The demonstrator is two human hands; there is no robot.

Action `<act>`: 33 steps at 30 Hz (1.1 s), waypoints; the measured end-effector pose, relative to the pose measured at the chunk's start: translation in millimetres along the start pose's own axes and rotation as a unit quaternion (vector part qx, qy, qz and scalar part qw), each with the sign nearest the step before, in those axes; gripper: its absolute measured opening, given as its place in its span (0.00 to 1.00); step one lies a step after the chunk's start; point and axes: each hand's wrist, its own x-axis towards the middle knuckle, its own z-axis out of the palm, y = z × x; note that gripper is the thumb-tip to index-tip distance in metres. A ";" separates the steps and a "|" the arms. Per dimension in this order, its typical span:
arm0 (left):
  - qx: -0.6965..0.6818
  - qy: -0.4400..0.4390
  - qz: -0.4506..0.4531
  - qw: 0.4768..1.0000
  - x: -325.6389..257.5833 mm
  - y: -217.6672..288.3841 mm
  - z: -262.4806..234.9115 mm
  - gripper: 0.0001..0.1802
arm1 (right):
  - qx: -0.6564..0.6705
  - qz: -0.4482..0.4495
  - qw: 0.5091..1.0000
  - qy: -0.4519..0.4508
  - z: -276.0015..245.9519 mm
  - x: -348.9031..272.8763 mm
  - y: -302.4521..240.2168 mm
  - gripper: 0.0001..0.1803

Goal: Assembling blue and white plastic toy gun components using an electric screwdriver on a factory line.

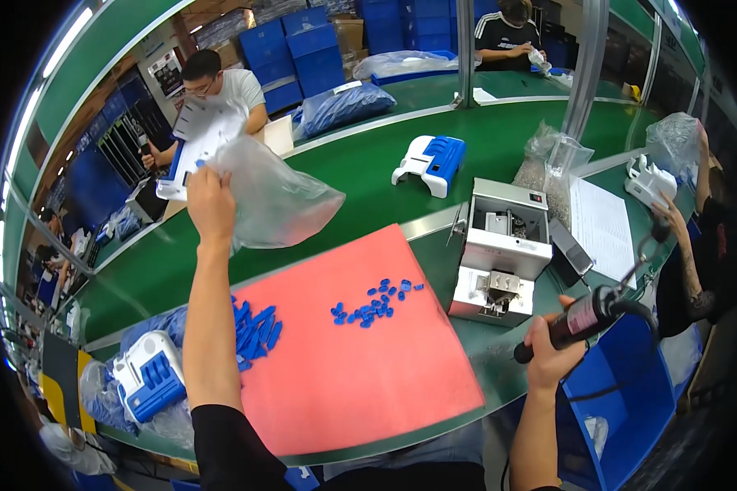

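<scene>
My left hand [211, 203] is raised over the far left of the work surface, its fingers closed on a clear plastic bag [291, 196] that billows out to the right. In my right hand [553, 353] I grip a black power screwdriver [580, 321], held at the right of the bench. Below and between my arms lies a pink mat [360, 385]. Long blue plastic strips [258, 331] are heaped on its left part, and small oval blue pieces [368, 311] are scattered near its middle. A white-and-blue plastic housing [436, 165] rests on the green belt [360, 176] beyond.
Right of the mat stands a metal screw feeder [499, 250], near a paper sheet [602, 229] and a bag of screws [553, 176]. Another housing [149, 376] lies at left among plastic bags. A blue bin [630, 409] sits lower right. Co-workers [221, 90] work across and beside the belt.
</scene>
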 end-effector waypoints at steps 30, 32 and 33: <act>-0.006 -0.319 0.012 0.948 -125.4 -44.5 29.1 0.13 | 0.027 -0.070 0.997 -0.016 -10.5 1.8 18.1 0.25; -0.024 -0.375 -0.094 0.922 -138.8 -50.4 33.5 0.12 | 0.020 -0.066 0.998 0.002 -7.9 2.3 17.1 0.25; -0.041 -0.419 -0.174 0.890 -138.9 -56.9 38.3 0.18 | 0.021 -0.064 0.998 0.006 -8.3 3.8 14.7 0.25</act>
